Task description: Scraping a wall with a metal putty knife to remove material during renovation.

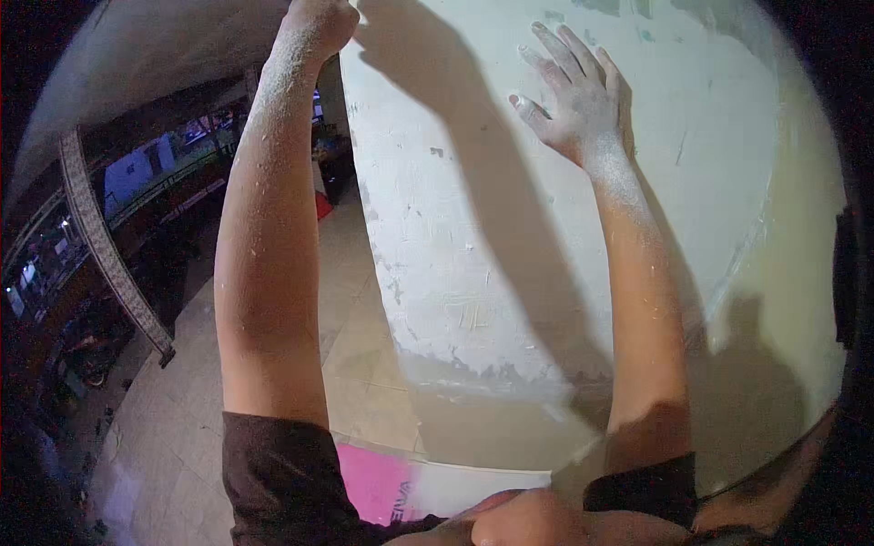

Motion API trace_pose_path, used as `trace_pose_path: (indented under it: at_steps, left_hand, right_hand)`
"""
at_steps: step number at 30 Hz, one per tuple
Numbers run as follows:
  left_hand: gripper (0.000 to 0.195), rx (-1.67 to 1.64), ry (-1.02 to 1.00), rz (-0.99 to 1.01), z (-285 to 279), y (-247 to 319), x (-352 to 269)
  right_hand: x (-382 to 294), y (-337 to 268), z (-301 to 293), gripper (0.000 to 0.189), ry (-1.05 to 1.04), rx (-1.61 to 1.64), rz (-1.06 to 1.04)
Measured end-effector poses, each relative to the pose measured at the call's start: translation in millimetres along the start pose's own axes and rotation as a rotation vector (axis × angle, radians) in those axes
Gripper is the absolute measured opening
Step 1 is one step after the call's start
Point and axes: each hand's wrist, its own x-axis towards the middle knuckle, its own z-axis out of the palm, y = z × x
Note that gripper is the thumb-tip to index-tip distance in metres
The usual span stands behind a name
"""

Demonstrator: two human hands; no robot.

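Observation:
White filler or plaster coats much of a wall (437, 259), with rough patches and a ragged lower edge. At the top of the view, by the wall's left edge, my left hand (328, 24) is curled; its fingers are partly cut off by the frame, so whether it holds something cannot be told. My right hand (580, 95) lies spread against or just over the white surface, right of centre, with nothing in it. White dust covers both hands and the forearms.
A pink and white sheet or board (375, 478) bearing writing lies low at the centre. Tiled floor (164, 437) spreads at the left, with a patterned post or strip (109, 239) and a dark railing (184, 177) beyond. Arm shadows cross the wall.

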Motion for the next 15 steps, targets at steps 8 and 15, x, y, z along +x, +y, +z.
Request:
trace_pose_path:
  at_steps: [8,15]
  left_hand:
    - [0.042,0.012,-0.119,-0.109,-28.0,20.6,-14.5]
    - [0.041,0.077,-0.437,-0.375,-74.1,88.9,-14.7]
  right_hand:
    - [-1.9,5.6,11.3,0.06,0.096,0.05,-0.027]
    - [-4.7,9.2,14.7,0.061,0.114,0.053,-0.024]
